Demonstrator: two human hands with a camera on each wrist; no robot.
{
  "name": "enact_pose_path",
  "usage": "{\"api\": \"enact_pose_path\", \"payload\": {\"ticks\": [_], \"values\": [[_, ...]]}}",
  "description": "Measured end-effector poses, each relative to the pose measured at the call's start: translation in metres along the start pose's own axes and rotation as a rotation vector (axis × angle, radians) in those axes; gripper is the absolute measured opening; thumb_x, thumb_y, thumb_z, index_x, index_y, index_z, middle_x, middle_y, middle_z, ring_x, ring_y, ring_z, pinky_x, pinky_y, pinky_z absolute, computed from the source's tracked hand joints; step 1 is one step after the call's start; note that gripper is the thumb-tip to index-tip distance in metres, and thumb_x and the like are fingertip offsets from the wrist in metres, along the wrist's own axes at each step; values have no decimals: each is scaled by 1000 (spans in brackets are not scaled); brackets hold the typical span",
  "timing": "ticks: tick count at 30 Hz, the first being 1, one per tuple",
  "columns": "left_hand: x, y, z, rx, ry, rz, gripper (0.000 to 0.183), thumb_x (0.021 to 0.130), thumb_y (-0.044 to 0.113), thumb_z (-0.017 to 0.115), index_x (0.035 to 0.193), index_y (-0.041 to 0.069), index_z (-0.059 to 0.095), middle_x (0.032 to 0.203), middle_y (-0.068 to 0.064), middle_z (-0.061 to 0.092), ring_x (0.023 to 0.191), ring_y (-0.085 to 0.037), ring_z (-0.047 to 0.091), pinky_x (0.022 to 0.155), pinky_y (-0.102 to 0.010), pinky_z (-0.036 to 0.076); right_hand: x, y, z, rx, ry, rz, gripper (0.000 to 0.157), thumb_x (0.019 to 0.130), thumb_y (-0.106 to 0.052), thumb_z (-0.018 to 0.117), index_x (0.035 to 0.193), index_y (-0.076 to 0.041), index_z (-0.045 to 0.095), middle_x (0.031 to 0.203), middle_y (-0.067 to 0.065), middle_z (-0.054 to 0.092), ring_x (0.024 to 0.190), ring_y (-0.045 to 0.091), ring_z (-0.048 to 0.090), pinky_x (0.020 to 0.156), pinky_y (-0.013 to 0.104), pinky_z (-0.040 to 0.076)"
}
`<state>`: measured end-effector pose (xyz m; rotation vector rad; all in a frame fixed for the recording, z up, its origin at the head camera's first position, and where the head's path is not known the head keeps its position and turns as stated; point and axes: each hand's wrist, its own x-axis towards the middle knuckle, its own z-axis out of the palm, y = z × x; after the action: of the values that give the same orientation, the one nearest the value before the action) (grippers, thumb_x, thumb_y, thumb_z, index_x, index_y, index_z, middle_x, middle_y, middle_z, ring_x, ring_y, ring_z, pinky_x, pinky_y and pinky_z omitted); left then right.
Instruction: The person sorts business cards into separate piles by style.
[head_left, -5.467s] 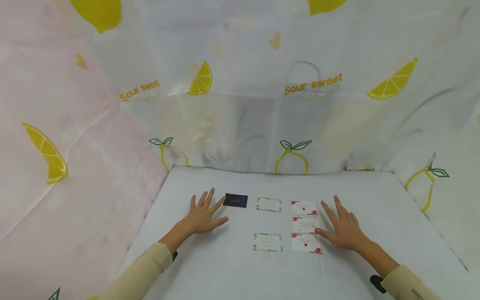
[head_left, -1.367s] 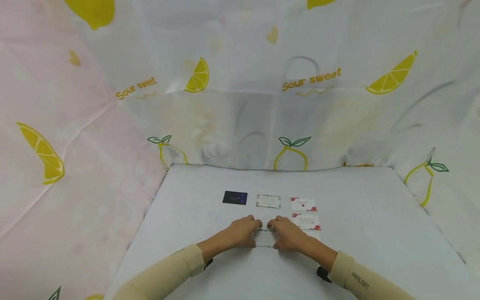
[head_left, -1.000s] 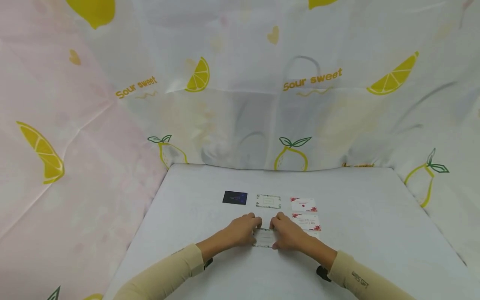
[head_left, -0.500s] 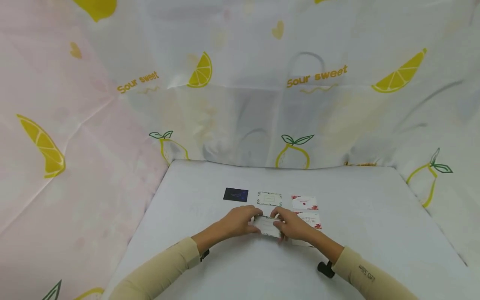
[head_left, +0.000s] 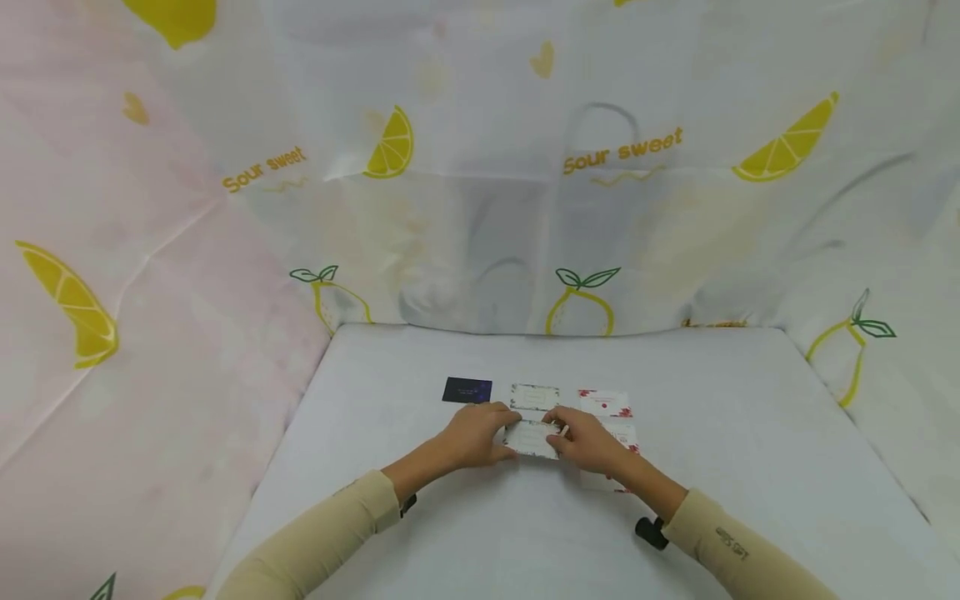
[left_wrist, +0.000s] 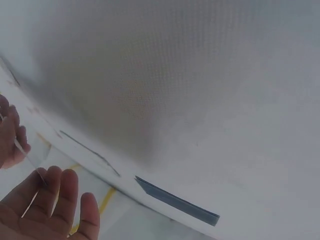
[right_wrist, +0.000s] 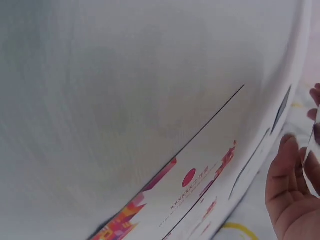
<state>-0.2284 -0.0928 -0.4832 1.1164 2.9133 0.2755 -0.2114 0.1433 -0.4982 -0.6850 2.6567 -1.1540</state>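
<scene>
In the head view a white business card with a leafy border (head_left: 531, 439) is held up off the table between both hands. My left hand (head_left: 471, 435) holds its left edge, and my right hand (head_left: 588, 442) pinches its right end between thumb and fingers. From the left wrist, the card shows as a thin edge (left_wrist: 30, 157) running between the fingers of both hands. A matching leafy card (head_left: 535, 397) lies flat just beyond. Right of my hands are white cards with red flowers, the far one (head_left: 604, 403) in full view and two nearer ones partly covered by my right hand.
A dark blue card (head_left: 467, 390) lies at the left of the far row. White cloth covers the table (head_left: 480, 533), and a lemon-printed curtain (head_left: 480, 208) hangs along its back edge. The right wrist view shows a red-flowered card (right_wrist: 190, 185) close up.
Earlier both hands were spread apart on the table. They came together at the near leafy card, took it by its ends, lifted it and moved it forward toward the far leafy card.
</scene>
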Motion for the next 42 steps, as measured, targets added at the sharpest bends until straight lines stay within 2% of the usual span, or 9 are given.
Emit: {"api": "enact_pose_path", "payload": {"ticks": [3, 7, 11, 15, 20, 26, 33, 39, 42], "values": [[4, -3, -1, -27, -14, -39, 59, 82, 44, 78, 130, 12, 64, 127, -4, 67, 109, -19, 67, 85, -34, 55, 1, -1, 1, -119, 61, -55, 46, 85, -20, 78, 125, -3, 62, 111, 8, 60, 85, 12, 58, 71, 23, 49], [13, -9, -1, -52, -32, -67, 58, 84, 41, 77, 133, 13, 62, 131, -4, 64, 116, -20, 64, 91, -37, 54, 5, -1, 0, -215, 77, -71, 62, 77, -25, 85, 129, -2, 61, 112, 7, 54, 89, 14, 56, 71, 22, 48], [23, -14, -1, -66, -28, -71, 57, 84, 38, 78, 133, 12, 62, 131, -5, 65, 116, -22, 64, 91, -40, 54, 12, 3, -4, -283, 93, -78, 61, 76, -26, 86, 128, -4, 62, 111, 7, 55, 85, 13, 55, 68, 22, 47], [33, -17, -1, -77, -5, -79, 55, 85, 35, 78, 131, 11, 62, 126, -6, 67, 111, -23, 65, 87, -38, 55, 22, 9, -10, -286, 107, -70, 57, 78, -24, 84, 128, -3, 63, 110, 10, 58, 86, 15, 56, 69, 26, 48], [47, -18, 2, -61, 0, -133, 56, 86, 35, 76, 134, 11, 59, 128, -7, 65, 113, -23, 63, 88, -38, 53, 37, 11, -16, -277, 112, 0, 58, 79, -20, 83, 129, 0, 62, 116, 17, 55, 90, 20, 56, 73, 32, 48], [69, -22, 9, -20, 6, -175, 58, 88, 37, 72, 137, 10, 57, 136, -9, 57, 119, -27, 57, 90, -43, 51, 54, 11, -20, -359, 129, 77, 58, 80, -17, 81, 130, 5, 59, 125, 22, 50, 103, 28, 58, 84, 42, 52], [83, -32, 13, 60, -92, -237, 60, 87, 42, 72, 137, 12, 58, 132, -6, 60, 116, -24, 57, 88, -42, 50, 75, 15, -20, -425, 50, 115, 58, 81, -17, 81, 131, 3, 59, 126, 19, 55, 114, 32, 57, 96, 44, 48], [87, -32, 12, 27, -157, -229, 59, 88, 39, 73, 139, 13, 57, 135, -8, 59, 119, -26, 55, 93, -45, 48, 78, 17, -20, -413, 14, 192, 59, 79, -23, 84, 129, 0, 62, 124, 18, 57, 112, 32, 57, 95, 44, 49], [89, -33, 12, 38, -180, -222, 58, 88, 39, 73, 138, 14, 58, 136, -7, 59, 119, -26, 55, 95, -46, 46, 79, 20, -20, -406, 0, 190, 58, 78, -24, 84, 127, 0, 63, 121, 18, 58, 109, 32, 59, 93, 44, 49]]}}
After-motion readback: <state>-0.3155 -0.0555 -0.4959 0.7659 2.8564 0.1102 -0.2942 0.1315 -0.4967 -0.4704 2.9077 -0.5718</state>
